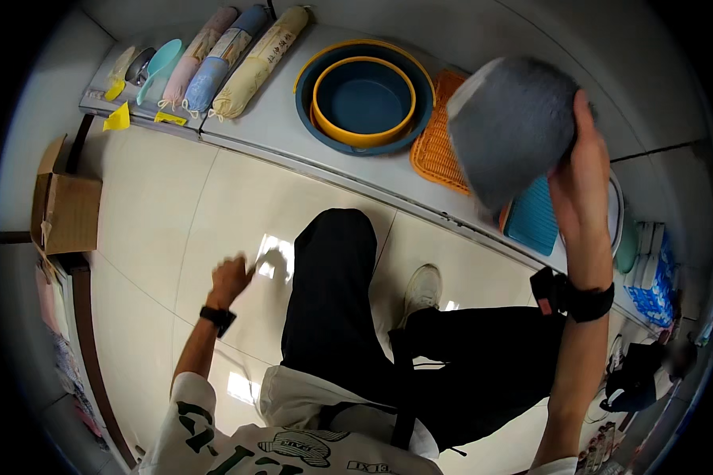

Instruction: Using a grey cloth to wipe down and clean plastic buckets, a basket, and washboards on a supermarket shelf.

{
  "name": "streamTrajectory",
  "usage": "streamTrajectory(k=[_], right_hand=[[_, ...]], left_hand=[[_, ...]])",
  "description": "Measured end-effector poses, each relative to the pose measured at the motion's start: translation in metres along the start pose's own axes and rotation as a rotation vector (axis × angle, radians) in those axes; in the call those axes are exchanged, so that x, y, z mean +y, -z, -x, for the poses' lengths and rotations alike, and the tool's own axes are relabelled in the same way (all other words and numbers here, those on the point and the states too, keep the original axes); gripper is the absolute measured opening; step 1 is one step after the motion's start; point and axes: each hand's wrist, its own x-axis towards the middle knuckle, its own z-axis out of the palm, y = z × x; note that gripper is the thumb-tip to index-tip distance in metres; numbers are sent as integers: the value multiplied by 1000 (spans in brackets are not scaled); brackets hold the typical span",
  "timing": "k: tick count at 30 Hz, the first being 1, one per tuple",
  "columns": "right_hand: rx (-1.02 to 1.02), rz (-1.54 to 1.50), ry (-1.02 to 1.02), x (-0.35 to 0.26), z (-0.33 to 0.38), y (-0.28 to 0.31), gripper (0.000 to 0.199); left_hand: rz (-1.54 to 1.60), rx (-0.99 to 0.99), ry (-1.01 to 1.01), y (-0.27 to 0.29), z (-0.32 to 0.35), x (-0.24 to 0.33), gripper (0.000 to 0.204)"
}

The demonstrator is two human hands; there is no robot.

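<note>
My right hand (582, 174) is raised over the right part of a low shelf. It grips the edge of a grey, fuzzy, rounded thing (515, 119) with a paler side; its exact kind I cannot make out. Under it, partly covered, lie an orange woven basket (440, 150) and a blue ribbed tray (533, 218). My left hand (230, 281) hangs over the tiled floor, away from the shelf. Its fingers look curled, with nothing visible in them.
Dark blue basins with yellow rims (364, 141) sit nested on the shelf (269, 131). Further left lie rolled bundles in pink, blue and cream (261, 63), and a turquoise ladle (160, 67). A cardboard box (73, 214) stands at the far left. A blue-and-white package (650, 285) is at right.
</note>
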Motion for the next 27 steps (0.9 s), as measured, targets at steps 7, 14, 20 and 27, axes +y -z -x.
streamTrajectory(k=[7, 14, 20, 27], right_hand=[[292, 259, 569, 36, -44, 40, 64], [330, 243, 361, 62, -42, 63, 63], [239, 239, 311, 54, -34, 59, 66], [191, 312, 358, 45, -38, 71, 78]], left_hand=[[198, 949, -918, 195, -34, 169, 39], [1, 641, -759, 191, -86, 260, 58], [-85, 604, -785, 181, -101, 226, 59], [357, 891, -892, 164, -6, 154, 22]])
